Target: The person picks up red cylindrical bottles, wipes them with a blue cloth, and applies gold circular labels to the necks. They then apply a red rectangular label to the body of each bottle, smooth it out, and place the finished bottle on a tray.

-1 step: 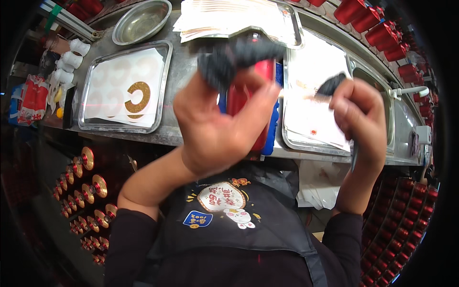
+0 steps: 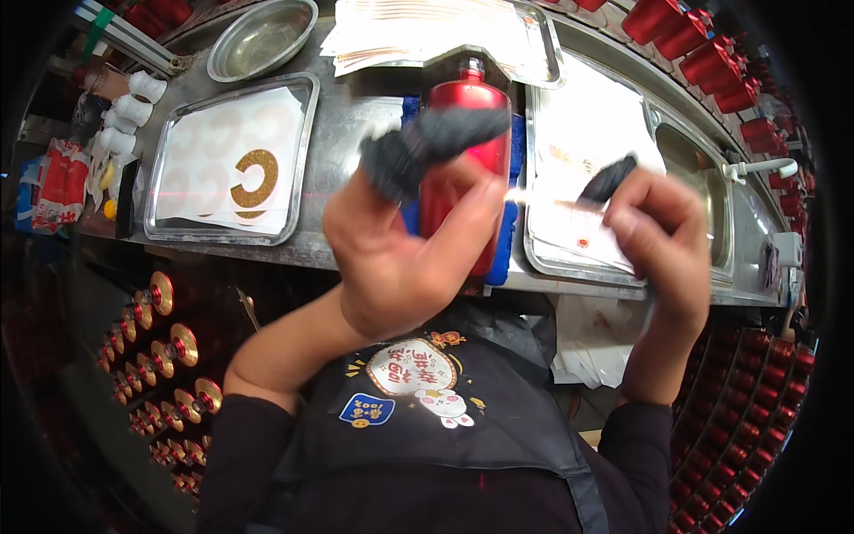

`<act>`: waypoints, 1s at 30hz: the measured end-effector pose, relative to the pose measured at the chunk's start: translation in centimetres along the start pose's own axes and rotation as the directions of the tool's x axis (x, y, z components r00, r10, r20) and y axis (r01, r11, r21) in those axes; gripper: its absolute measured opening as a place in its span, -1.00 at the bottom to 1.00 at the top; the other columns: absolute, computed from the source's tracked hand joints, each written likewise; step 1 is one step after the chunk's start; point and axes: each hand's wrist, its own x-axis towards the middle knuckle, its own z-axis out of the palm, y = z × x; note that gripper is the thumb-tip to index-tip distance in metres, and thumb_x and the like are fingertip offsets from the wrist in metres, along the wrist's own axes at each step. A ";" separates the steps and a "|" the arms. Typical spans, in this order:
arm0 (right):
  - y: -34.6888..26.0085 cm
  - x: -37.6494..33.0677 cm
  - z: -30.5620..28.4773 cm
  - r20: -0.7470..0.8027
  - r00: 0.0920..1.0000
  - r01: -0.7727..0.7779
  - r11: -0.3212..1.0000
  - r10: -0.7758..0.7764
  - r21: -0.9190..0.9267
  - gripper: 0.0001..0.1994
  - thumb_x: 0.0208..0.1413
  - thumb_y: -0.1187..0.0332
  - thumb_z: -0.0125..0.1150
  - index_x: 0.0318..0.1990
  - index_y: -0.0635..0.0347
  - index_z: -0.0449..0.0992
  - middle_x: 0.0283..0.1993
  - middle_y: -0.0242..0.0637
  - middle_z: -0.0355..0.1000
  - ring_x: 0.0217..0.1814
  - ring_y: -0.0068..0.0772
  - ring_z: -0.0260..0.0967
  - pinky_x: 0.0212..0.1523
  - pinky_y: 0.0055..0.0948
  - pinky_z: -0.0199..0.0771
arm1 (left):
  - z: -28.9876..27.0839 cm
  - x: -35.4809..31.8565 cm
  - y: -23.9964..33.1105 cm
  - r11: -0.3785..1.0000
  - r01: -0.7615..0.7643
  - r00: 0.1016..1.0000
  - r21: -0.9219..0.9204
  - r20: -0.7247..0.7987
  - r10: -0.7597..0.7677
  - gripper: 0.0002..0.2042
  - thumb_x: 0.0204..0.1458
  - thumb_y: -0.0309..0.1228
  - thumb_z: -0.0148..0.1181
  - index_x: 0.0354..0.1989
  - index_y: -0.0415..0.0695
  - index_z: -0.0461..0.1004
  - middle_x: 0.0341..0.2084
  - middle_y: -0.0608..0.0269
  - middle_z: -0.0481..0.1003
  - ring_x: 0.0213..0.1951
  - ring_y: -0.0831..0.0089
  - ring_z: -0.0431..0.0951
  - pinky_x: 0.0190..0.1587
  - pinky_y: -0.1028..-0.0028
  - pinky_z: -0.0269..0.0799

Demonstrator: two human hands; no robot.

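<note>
My left hand (image 2: 391, 254) is raised over the bench, with black coverings on some of its fingers. Its thumb and a bare finger are pinched on one end of a thin pale strip (image 2: 516, 194), blurred by motion. Also blurred, my right hand (image 2: 663, 231) has a black-covered fingertip and is closed near the strip's other end; I cannot make out whether it grips the strip. Behind my left hand lies a glossy red bottle (image 2: 467, 93) with a silver neck, on a blue padded support (image 2: 504, 245). My left hand hides part of the bottle.
A metal tray (image 2: 302, 169) at left holds white sheets with a gold C-shaped sticker (image 2: 255, 178). A steel bowl (image 2: 262, 40) stands behind. At right, another tray (image 2: 587, 276) carries white sheets beside a sink (image 2: 689, 165). Red bottles (image 2: 738, 427) fill racks around the bench.
Both hands have shifted slightly left, and the right one also a little lower. More of the red bottle and its neck shows above my left hand.
</note>
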 end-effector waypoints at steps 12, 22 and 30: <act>7.6 -3.0 7.1 0.015 0.966 -0.257 0.959 0.257 0.117 -0.90 0.17 0.46 0.25 -0.37 0.23 0.46 -0.55 -0.61 0.30 -0.61 -0.87 0.12 -0.62 -0.71 0.00 | -2.1 -9.9 -3.2 0.895 0.432 0.869 0.114 -0.319 -0.379 -0.59 -0.04 -0.61 0.23 0.07 -0.27 0.51 -0.32 0.28 0.55 -0.24 0.48 0.50 -0.04 0.45 0.42; 6.9 -4.0 6.6 0.013 0.980 -0.197 0.949 0.200 0.245 -0.92 0.15 0.50 0.23 -0.37 0.25 0.46 -0.48 -0.55 0.37 -0.54 -0.86 0.20 -0.56 -0.73 0.08 | -2.6 -8.0 -4.7 0.748 0.523 0.844 -0.408 0.124 -0.522 -0.25 0.11 -0.54 0.19 0.49 -0.27 0.01 0.46 -0.09 0.13 0.50 0.21 0.07 0.49 0.24 -0.06; 6.6 -4.2 7.1 -0.012 0.983 -0.176 0.951 0.185 0.255 -0.92 0.14 0.50 0.19 -0.38 0.22 0.44 -0.56 -0.53 0.32 -0.64 -0.81 0.17 -0.67 -0.70 0.07 | -1.8 -8.2 -4.9 0.803 0.471 0.879 -0.365 0.114 -0.463 -0.26 0.16 -0.51 0.31 0.47 -0.29 0.06 0.44 -0.07 0.17 0.45 0.27 0.16 0.47 0.31 0.02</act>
